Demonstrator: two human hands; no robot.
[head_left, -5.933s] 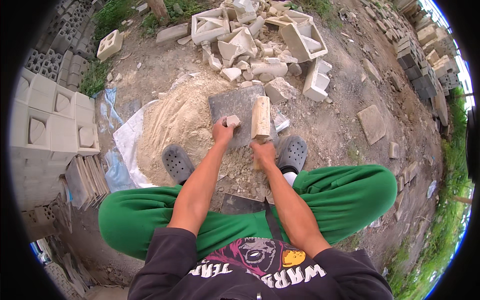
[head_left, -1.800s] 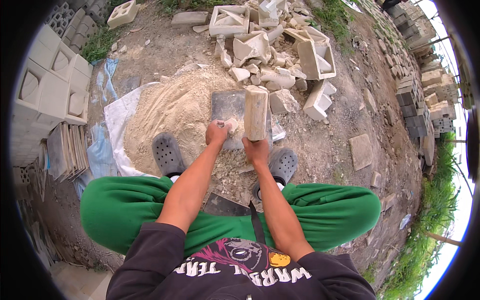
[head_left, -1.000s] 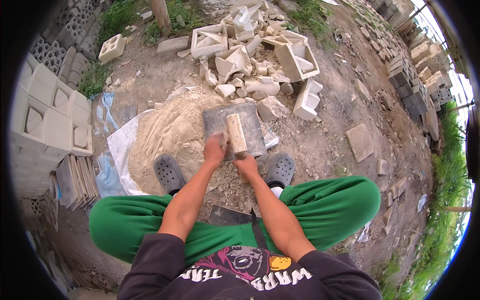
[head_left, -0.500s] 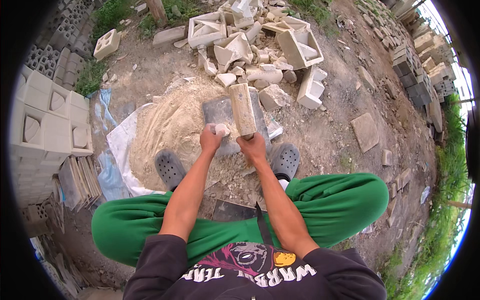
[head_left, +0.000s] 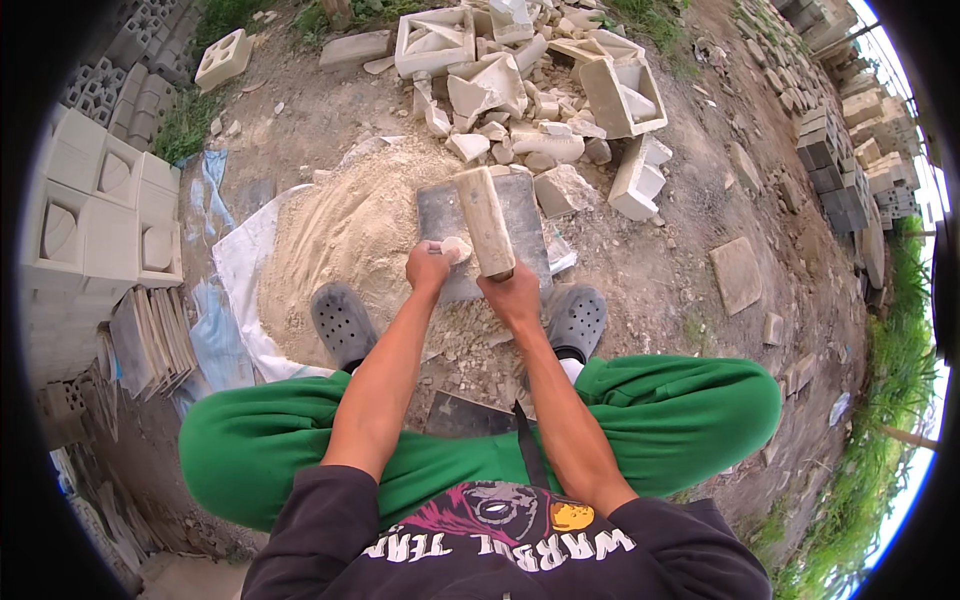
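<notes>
My left hand [head_left: 428,265] is closed round a small pale lump of broken block [head_left: 458,247], over the left side of a dark flat slab [head_left: 437,208]. In my right hand [head_left: 512,294] is the handle of a mallet [head_left: 483,218]. Its long, pale, dust-covered head hangs over the middle of the slab, to the right of the lump, and hides part of the slab. Pale grit covers the slab's near part. Left of the slab rises a heap of beige powder [head_left: 335,240] on a white sheet [head_left: 240,255].
Beyond the slab lies a pile of broken cream blocks [head_left: 490,95]. Grey clogs [head_left: 343,325] on my feet flank the work spot. Pale moulded blocks [head_left: 95,235] are stacked at the left, grey blocks [head_left: 835,170] at the right. A flat stone [head_left: 735,276] lies on the ground.
The whole view has shifted a little, with the ground ahead sliding up and right. Both hands keep their holds, and the mallet stays over the slab.
</notes>
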